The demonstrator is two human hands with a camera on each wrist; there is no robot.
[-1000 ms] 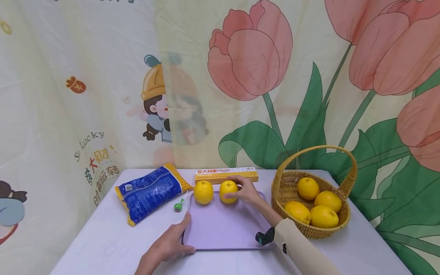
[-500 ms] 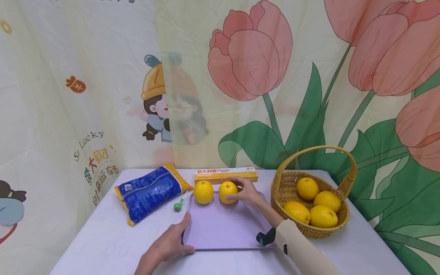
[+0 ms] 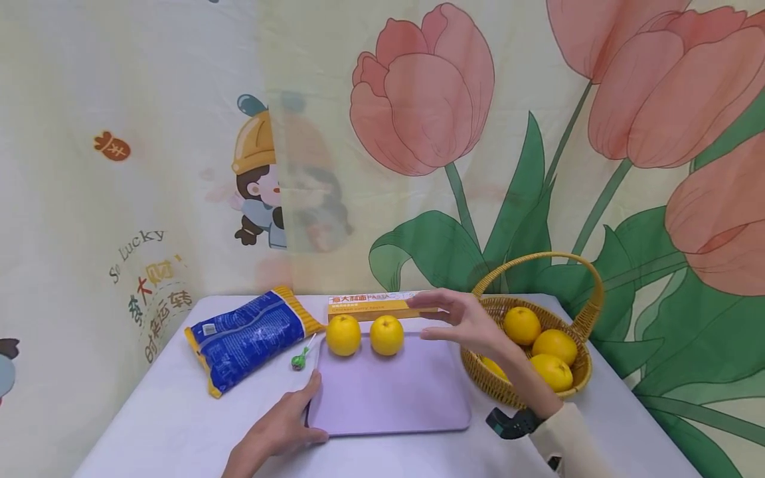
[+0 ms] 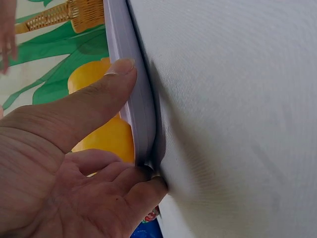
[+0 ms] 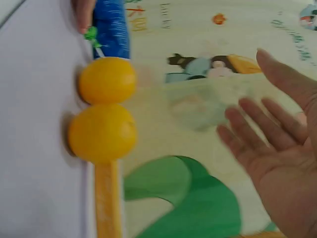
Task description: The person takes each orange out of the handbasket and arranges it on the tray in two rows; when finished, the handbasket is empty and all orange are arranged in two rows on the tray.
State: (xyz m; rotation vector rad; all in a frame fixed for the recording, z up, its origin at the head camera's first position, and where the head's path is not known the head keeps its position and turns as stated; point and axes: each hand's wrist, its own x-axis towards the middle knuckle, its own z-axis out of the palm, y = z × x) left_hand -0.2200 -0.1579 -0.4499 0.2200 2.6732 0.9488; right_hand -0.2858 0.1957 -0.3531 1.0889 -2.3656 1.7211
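Note:
A lilac tray [image 3: 388, 398] lies on the table, its left edge gripped by my left hand [image 3: 277, 421]. In the left wrist view that hand's thumb presses the tray rim [image 4: 138, 94] while the fingers curl at its underside. Two yellow fruits [image 3: 343, 335] [image 3: 387, 335] sit side by side at the tray's far left. Raised between the right fruit and the basket, my right hand [image 3: 472, 322] holds nothing, its fingers spread. The right wrist view shows this hand [image 5: 287, 168] apart from both fruits [image 5: 107, 79] [image 5: 101, 133].
On the right stands a wicker basket [image 3: 493, 392] with several yellow fruits, partly behind my right arm. A pasta box [image 3: 364, 309] lies behind the tray. To the left are a blue packet [image 3: 251, 342] and a green lollipop [image 3: 298, 362]. A printed curtain hangs behind the table.
My right hand has let go of the right fruit and moved right, up off the tray. The head view has shifted slightly. My left hand still grips the tray.

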